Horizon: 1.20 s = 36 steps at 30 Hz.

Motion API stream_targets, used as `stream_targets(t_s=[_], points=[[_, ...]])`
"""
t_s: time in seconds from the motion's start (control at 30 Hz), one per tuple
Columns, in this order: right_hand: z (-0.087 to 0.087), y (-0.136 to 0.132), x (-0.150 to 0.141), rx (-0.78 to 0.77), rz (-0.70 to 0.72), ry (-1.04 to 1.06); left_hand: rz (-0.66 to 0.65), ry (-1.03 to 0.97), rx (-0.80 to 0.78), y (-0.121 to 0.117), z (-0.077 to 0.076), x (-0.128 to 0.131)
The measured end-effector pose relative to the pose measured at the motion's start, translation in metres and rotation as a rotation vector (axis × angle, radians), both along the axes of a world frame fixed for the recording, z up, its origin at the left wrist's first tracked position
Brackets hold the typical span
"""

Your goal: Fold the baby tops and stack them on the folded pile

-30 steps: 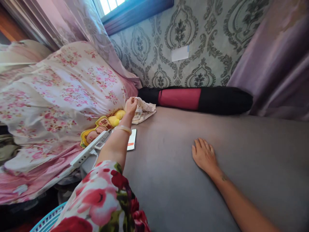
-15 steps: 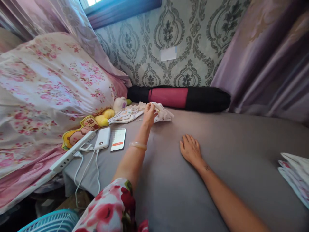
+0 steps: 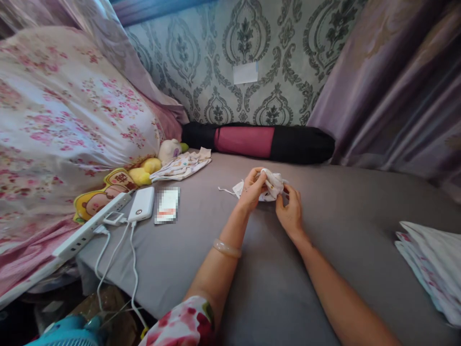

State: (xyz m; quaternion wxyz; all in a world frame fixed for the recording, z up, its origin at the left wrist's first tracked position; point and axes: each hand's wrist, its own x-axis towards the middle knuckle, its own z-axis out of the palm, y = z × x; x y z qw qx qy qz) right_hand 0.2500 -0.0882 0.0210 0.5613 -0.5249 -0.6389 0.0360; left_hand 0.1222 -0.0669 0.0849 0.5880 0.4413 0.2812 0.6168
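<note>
A small white printed cloth garment [image 3: 272, 185] is bunched up above the middle of the grey bed sheet, and a thin white tie string [image 3: 226, 191] trails from its left side. My left hand [image 3: 253, 187], with a pale bangle on its wrist, is closed on the left part of the garment, thumb on top. At the garment's right edge, my right hand [image 3: 291, 206] pinches the fabric between thumb and fingers. Farther left lies a folded pile of similar printed cloth [image 3: 183, 165], apart from both hands.
A black and red bolster-shaped bag [image 3: 245, 142] lies along the wall. Toward the left are plush toys [image 3: 146, 170], a phone [image 3: 167, 205], a white power bank [image 3: 141, 203] and a power strip [image 3: 91, 225] with cables. Folded fabric [image 3: 428, 264] sits at the right edge.
My left hand has brought the garment toward me and to the right. My right hand has risen from lying flat on the sheet and taken hold of the garment's right side.
</note>
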Motion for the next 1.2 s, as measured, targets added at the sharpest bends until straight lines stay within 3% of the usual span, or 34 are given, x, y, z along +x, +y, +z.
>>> stream_targets(t_s=[0.17,0.33,0.53,0.67,0.83,0.93,1.03,1.1,1.2], points=[[0.007,-0.002,0.001,0.031,0.072,0.110,0.056,0.065,0.039,-0.002,0.002,-0.009],[0.016,-0.003,0.001,-0.049,0.186,0.077,0.137,0.159,0.094,0.000,0.000,-0.013],[0.018,0.002,0.010,-0.119,0.226,0.058,0.227,0.284,0.165,-0.004,0.005,-0.016],[0.026,0.005,0.020,-0.200,0.265,0.179,0.299,0.410,0.188,-0.001,0.007,-0.027],[0.064,-0.005,0.036,-0.220,0.285,0.334,0.277,0.430,0.187,-0.001,0.012,-0.028],[0.104,-0.028,0.043,-0.188,0.291,0.318,0.302,0.470,0.256,-0.014,0.031,-0.025],[0.137,-0.054,0.050,-0.168,0.233,0.300,0.359,0.657,0.436,-0.034,0.055,-0.027],[0.147,-0.064,0.054,-0.201,0.221,0.267,0.398,0.786,0.549,-0.043,0.065,-0.028],[0.143,-0.060,0.063,-0.314,0.247,0.173,0.425,0.909,0.619,-0.040,0.058,-0.026]])
